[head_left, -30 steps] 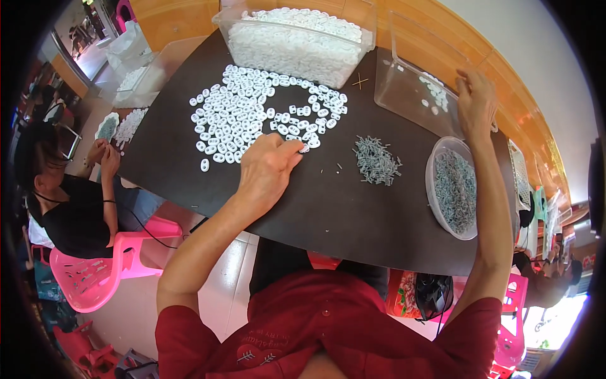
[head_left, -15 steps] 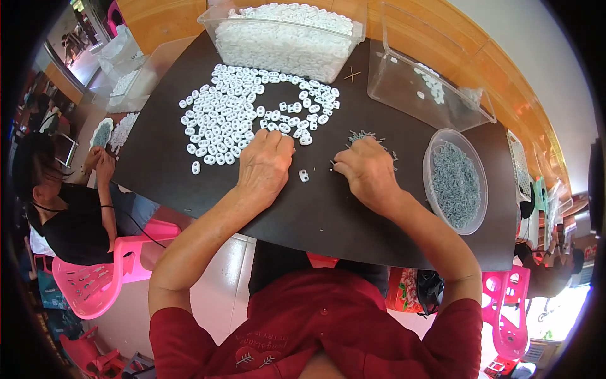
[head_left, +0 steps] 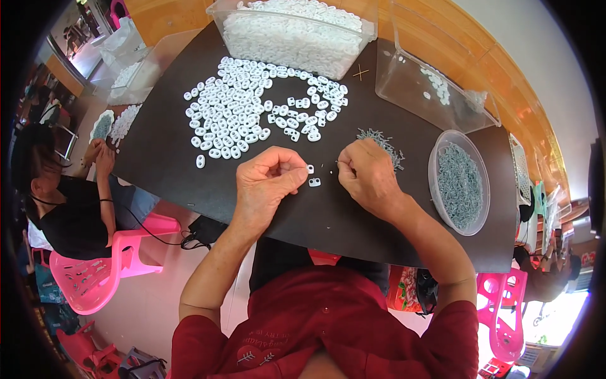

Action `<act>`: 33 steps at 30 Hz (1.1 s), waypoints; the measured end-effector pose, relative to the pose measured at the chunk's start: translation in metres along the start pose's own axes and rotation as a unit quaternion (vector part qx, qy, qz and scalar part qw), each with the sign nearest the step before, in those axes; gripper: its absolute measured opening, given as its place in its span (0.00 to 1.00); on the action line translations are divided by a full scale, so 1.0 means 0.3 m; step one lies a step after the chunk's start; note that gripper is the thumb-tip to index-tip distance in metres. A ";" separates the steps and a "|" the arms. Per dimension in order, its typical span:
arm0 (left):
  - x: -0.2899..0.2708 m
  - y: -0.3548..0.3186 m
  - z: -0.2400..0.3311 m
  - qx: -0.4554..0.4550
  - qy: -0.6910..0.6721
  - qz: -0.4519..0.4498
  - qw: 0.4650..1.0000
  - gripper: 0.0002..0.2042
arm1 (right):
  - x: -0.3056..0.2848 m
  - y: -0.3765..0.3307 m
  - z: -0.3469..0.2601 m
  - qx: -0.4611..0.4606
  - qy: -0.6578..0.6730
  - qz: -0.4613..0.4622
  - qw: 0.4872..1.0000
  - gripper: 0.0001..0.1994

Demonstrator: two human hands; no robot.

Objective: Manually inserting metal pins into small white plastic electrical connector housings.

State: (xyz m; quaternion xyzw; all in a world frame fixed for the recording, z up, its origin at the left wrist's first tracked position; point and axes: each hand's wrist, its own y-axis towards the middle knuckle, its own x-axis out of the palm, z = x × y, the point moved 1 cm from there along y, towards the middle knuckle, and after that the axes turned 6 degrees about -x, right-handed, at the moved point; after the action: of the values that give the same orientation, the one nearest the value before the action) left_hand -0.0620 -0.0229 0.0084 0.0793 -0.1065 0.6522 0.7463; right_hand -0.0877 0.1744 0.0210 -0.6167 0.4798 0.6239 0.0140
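Observation:
My left hand (head_left: pixel 264 189) pinches a small white plastic piece with holes (head_left: pixel 310 168) between thumb and fingertips, over the near middle of the table. Just below it, a similar loose white piece (head_left: pixel 314 182) lies on the tabletop. To the right, my right hand (head_left: pixel 370 172) is closed in a pinch, its fingertips turned toward the left hand; whatever they hold is too small to make out. Behind that hand lies a small pile of grey screws (head_left: pixel 386 146). Many white two-hole pieces (head_left: pixel 230 114) are spread beyond my left hand.
A clear bin heaped with white pieces (head_left: pixel 293 47) stands at the back. Right of it is a clear bin (head_left: pixel 435 104) with few pieces. A round tub of grey screws (head_left: pixel 464 186) sits at right. Crossed thin sticks (head_left: pixel 360 72) lie behind. Another person (head_left: pixel 69 189) sits at left.
My left hand has drawn back from the spread white pieces and turned, now with a piece in its pinch. My right hand has come off the screw pile, slightly toward me.

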 end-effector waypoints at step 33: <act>0.050 -0.105 -0.029 -0.018 -0.044 -0.016 0.999 0.06 | -0.025 -0.014 -0.191 0.279 0.348 0.019 0.895 0.09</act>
State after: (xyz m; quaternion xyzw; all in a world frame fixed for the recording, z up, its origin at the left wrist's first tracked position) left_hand -0.0283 -0.0106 0.0046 0.0962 -0.1502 0.6343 0.7522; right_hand -0.0402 0.1456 0.0371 -0.7558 0.6204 0.2094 0.0056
